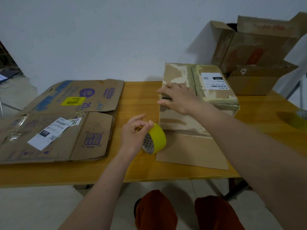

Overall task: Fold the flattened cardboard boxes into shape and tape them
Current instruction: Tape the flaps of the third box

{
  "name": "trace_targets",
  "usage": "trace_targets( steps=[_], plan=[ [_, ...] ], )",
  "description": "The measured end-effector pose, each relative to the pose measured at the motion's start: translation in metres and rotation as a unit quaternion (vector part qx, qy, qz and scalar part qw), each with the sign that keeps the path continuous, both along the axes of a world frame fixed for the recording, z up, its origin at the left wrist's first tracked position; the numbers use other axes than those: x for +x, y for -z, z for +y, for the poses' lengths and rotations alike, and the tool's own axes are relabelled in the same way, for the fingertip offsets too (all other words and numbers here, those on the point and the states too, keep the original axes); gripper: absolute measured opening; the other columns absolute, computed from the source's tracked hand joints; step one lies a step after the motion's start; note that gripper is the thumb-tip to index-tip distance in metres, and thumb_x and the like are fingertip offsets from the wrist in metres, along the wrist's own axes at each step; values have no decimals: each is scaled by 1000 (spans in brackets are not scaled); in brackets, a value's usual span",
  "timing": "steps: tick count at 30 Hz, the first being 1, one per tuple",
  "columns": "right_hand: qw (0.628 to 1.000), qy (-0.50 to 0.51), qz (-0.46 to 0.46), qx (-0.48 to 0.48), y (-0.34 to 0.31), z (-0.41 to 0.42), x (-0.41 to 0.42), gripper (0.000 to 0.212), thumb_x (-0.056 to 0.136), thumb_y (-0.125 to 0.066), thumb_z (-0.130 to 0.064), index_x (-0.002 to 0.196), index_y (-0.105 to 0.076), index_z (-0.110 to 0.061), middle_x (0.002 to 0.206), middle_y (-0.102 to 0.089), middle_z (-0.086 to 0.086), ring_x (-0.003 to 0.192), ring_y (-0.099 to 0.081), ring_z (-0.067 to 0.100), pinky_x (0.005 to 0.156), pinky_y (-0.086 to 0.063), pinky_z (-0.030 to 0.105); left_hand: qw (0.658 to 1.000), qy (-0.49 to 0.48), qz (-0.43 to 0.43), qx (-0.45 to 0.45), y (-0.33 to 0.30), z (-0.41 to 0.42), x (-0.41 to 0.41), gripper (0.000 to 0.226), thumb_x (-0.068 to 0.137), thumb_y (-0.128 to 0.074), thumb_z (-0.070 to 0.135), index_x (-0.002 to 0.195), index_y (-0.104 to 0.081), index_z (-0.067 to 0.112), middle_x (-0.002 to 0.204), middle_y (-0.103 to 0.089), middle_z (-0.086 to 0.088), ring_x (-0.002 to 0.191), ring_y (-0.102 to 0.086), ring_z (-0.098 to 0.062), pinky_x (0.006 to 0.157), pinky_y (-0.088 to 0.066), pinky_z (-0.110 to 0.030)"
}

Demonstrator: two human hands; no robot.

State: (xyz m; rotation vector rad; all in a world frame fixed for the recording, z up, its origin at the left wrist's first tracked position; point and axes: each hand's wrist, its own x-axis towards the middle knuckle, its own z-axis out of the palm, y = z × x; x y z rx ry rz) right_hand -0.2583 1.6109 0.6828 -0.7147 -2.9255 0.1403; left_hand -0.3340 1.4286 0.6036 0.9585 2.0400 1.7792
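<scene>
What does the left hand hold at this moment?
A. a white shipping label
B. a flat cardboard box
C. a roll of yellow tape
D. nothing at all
C: the left hand grips the yellow tape roll in front of the folded box, while the right hand presses on that box's top.

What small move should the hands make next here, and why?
Probably peel the tape end free and carry it to the flap seam. The left hand grips the yellow tape roll with fingers pinching at its top edge, while the right hand presses the folded box shut at its near edge.
</scene>
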Motion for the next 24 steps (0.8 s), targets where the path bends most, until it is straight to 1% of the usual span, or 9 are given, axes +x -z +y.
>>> trace_targets(
  steps=[3, 7, 9, 12, 16, 18, 21, 22, 24],
  plan=[
    [1000, 0, 15, 4, -1, -6, 3, 51, 90, -48, -55, 138, -40, -38, 150, -31, -3, 135, -29, 24, 106, -28, 41, 1000, -14, 0, 1, 0, -1, 0, 26, 84, -73, 21, 63, -71, 36, 121, -64, 4, 115, -56, -8, 101, -45, -48],
    [999, 0, 53, 5, 1, -18, 18, 46, 85, -54, -42, 129, -48, -33, 141, -41, -7, 125, -38, 19, 92, -34, 32, 1000, -22, 7, 10, -5, -2, 0, 21, 84, -74, 23, 66, -72, 34, 121, -64, 5, 114, -57, -5, 100, -47, -44],
    [997, 3, 80, 18, 7, -23, 29, 48, 83, -55, -37, 130, -48, -31, 140, -43, -7, 124, -40, 18, 93, -35, 31, 1000, -20, 10, 11, -6, -3, 2, 21, 83, -74, 24, 66, -72, 35, 121, -65, 5, 114, -57, -5, 100, -47, -45],
    [990, 42, 126, 51, 16, -29, 35, 54, 84, -55, -38, 136, -42, -28, 137, -49, -6, 122, -45, 17, 95, -37, 32, 1000, -20, 8, 4, -7, -3, 6, 19, 83, -73, 26, 66, -72, 34, 121, -64, 9, 114, -56, -5, 100, -47, -45],
    [969, 91, 187, 130, 32, -42, 24, 33, 86, -55, -31, 117, -53, -19, 113, -60, -2, 101, -53, 19, 83, -37, 29, 1000, -12, 6, 0, -9, -4, 14, 19, 84, -73, 26, 66, -73, 33, 121, -64, 9, 114, -57, -5, 100, -47, -44],
    [959, 106, 218, 144, 39, -47, 21, 30, 87, -56, -28, 114, -56, -16, 109, -61, 1, 99, -54, 20, 83, -39, 30, 1000, -14, 8, 6, -10, -7, 16, 19, 84, -72, 26, 66, -73, 32, 121, -65, 9, 114, -57, -4, 100, -47, -43],
    [949, 116, 263, 130, 41, -48, 19, 33, 89, -57, -39, 111, -60, -14, 104, -61, 2, 97, -54, 21, 84, -40, 33, 1000, -20, 5, 5, -11, -13, 15, 18, 84, -73, 26, 66, -73, 30, 119, -65, 9, 112, -57, -1, 100, -47, -39],
    [945, 124, 276, 128, 41, -47, 17, 31, 91, -54, -38, 108, -62, -14, 101, -61, 2, 95, -53, 21, 83, -40, 33, 1000, -22, 3, 7, -11, -14, 14, 18, 84, -73, 25, 67, -74, 30, 117, -66, 10, 111, -57, 0, 99, -47, -37],
    [937, 149, 281, 142, 41, -48, 10, 22, 94, -49, -29, 103, -62, -14, 99, -61, 2, 94, -53, 22, 83, -38, 33, 1000, -26, -2, 14, -13, -14, 15, 18, 84, -73, 24, 66, -74, 29, 109, -69, 10, 104, -61, 1, 96, -49, -33]
  ],
)
